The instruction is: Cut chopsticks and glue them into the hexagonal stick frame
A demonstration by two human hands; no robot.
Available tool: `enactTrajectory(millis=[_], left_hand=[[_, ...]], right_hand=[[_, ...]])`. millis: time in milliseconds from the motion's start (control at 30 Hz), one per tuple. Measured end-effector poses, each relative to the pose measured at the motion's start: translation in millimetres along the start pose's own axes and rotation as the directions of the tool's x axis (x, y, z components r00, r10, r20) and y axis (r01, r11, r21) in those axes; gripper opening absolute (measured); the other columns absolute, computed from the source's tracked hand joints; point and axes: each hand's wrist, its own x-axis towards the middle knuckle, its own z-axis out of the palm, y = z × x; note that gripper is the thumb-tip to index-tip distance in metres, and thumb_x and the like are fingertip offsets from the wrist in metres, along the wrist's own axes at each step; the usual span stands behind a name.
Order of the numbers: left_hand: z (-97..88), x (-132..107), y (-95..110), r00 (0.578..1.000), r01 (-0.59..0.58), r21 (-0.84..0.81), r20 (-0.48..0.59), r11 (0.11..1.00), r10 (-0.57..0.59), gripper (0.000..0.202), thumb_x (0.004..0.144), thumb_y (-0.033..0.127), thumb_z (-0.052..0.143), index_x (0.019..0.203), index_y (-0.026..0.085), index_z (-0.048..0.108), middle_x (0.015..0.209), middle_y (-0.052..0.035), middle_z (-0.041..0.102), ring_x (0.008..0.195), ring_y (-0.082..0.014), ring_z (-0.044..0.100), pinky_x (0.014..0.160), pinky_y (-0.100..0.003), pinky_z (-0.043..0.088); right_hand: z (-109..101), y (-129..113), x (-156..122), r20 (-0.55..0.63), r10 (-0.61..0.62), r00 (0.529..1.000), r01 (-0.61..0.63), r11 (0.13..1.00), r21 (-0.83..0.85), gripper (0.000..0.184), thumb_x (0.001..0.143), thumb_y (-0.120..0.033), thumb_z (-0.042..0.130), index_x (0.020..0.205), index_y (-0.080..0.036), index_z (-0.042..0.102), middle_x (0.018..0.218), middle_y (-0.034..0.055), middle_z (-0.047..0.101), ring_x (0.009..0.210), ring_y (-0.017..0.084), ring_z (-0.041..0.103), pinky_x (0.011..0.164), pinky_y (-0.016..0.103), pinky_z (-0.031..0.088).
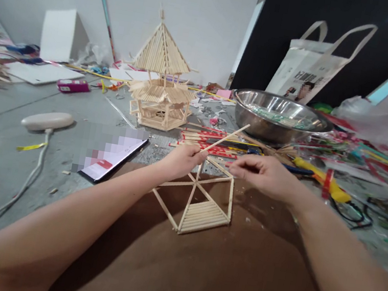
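My left hand (184, 160) is closed on a thin wooden stick (227, 138), which points up and to the right. Just right of it, the fingers of my right hand (261, 174) are pinched together. Something small and reddish shows at those fingertips, too small to make out. Below both hands lies a flat many-sided frame of wooden sticks (231, 199), with spokes meeting at its middle. One wedge of the frame is filled with a row of sticks (204, 218). My left hand hides part of its far left side.
A stick-built pagoda model (165, 61) stands beyond. Behind my right hand are red-marked stick bundles (198, 139) and a steel bowl (247, 117). A phone (113, 157) and a white device (48, 121) with a cable lie left. A yellow-handled tool (335, 190) and clutter lie right.
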Motion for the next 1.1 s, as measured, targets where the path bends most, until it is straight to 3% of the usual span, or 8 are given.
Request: enactTrajectory(millis=[167, 300, 367, 467, 667, 767, 933, 1100], left_hand=[[-1.7, 1, -1, 1.000, 0.015, -0.002, -0.009, 1.000, -0.015, 0.033, 0.078, 0.039, 0.033, 0.056, 0.016, 0.041, 0.050, 0.0042, 0.033, 0.050, -0.0082, 0.031, 0.048, -0.021, 0.024], [-1.0, 3, -7, 1.000, 0.009, 0.021, -0.026, 1.000, -0.009, 0.034, 0.078, 0.039, 0.033, 0.056, 0.015, 0.043, 0.052, 0.0035, 0.037, 0.052, -0.0089, 0.035, 0.050, -0.021, 0.025], [-0.9, 5, -11, 0.999, 0.047, 0.051, -0.029, 0.998, -0.045, 0.034, 0.078, 0.039, 0.033, 0.056, 0.015, 0.045, 0.052, 0.0035, 0.037, 0.052, -0.0091, 0.035, 0.050, -0.021, 0.025], [-0.3, 6, -17, 0.997, 0.077, 0.118, -0.032, 0.990, -0.074, 0.035, 0.077, 0.040, 0.032, 0.057, 0.015, 0.046, 0.052, 0.0034, 0.038, 0.052, -0.0093, 0.034, 0.050, -0.022, 0.025], [2.5, 7, -24, 0.997, 0.003, 0.169, -0.071, 0.986, 0.009, 0.037, 0.079, 0.041, 0.030, 0.059, 0.015, 0.047, 0.056, 0.0025, 0.043, 0.054, -0.0095, 0.037, 0.052, -0.021, 0.026], [1.9, 7, -24, 0.998, 0.009, 0.193, -0.062, 0.981, 0.003, 0.037, 0.079, 0.040, 0.030, 0.058, 0.015, 0.046, 0.055, 0.0028, 0.042, 0.054, -0.0094, 0.037, 0.051, -0.021, 0.025], [0.5, 6, -21, 0.999, 0.010, 0.221, -0.048, 0.975, 0.001, 0.035, 0.079, 0.039, 0.031, 0.058, 0.016, 0.046, 0.053, 0.0026, 0.041, 0.052, -0.0099, 0.037, 0.050, -0.022, 0.024], [1.5, 5, -18, 1.000, -0.001, 0.221, -0.014, 0.975, 0.004, 0.033, 0.079, 0.037, 0.032, 0.059, 0.016, 0.048, 0.052, 0.0021, 0.043, 0.051, -0.0102, 0.039, 0.049, -0.021, 0.025]], right_hand=[[-13, 0, 10, -0.169, 0.010, 0.986, -0.016, 0.999, -0.034, 0.032, 0.073, -0.044, 0.046, 0.078, -0.017, 0.062, 0.066, 0.0013, 0.059, 0.059, 0.012, 0.050, 0.053, 0.024, 0.036], [2, -6, 12, -0.193, -0.047, 0.980, 0.045, 0.999, -0.017, 0.031, 0.077, -0.042, 0.041, 0.079, -0.018, 0.060, 0.061, -0.0006, 0.054, 0.053, 0.010, 0.046, 0.049, 0.023, 0.034], [22, -10, 8, -0.304, -0.070, 0.950, 0.083, 0.996, 0.031, 0.027, 0.078, -0.040, 0.042, 0.080, -0.017, 0.056, 0.064, -0.0005, 0.054, 0.055, 0.010, 0.047, 0.049, 0.022, 0.035], [52, -7, 1, -0.560, -0.085, 0.824, 0.111, 0.994, 0.012, 0.019, 0.079, -0.033, 0.041, 0.077, -0.018, 0.052, 0.067, 0.0005, 0.055, 0.059, 0.010, 0.048, 0.055, 0.022, 0.038], [69, 19, -4, -0.654, -0.108, 0.749, 0.109, 0.993, -0.040, 0.016, 0.080, -0.029, 0.039, 0.088, -0.020, 0.049, 0.083, 0.0042, 0.058, 0.075, 0.015, 0.055, 0.067, 0.026, 0.042], [64, 27, -8, -0.607, -0.171, 0.776, 0.070, 0.980, -0.187, 0.016, 0.080, -0.027, 0.038, 0.088, -0.019, 0.050, 0.082, 0.0044, 0.059, 0.076, 0.015, 0.055, 0.068, 0.026, 0.041], [57, 30, -27, -0.402, -0.313, 0.861, 0.091, 0.871, -0.483, 0.015, 0.079, -0.025, 0.042, 0.086, -0.019, 0.054, 0.080, 0.0038, 0.060, 0.073, 0.014, 0.055, 0.064, 0.025, 0.039], [47, 23, -39, -0.132, -0.333, 0.933, 0.232, 0.842, -0.486, 0.017, 0.079, -0.024, 0.043, 0.086, -0.020, 0.058, 0.090, 0.0044, 0.060, 0.078, 0.014, 0.055, 0.067, 0.026, 0.041]])
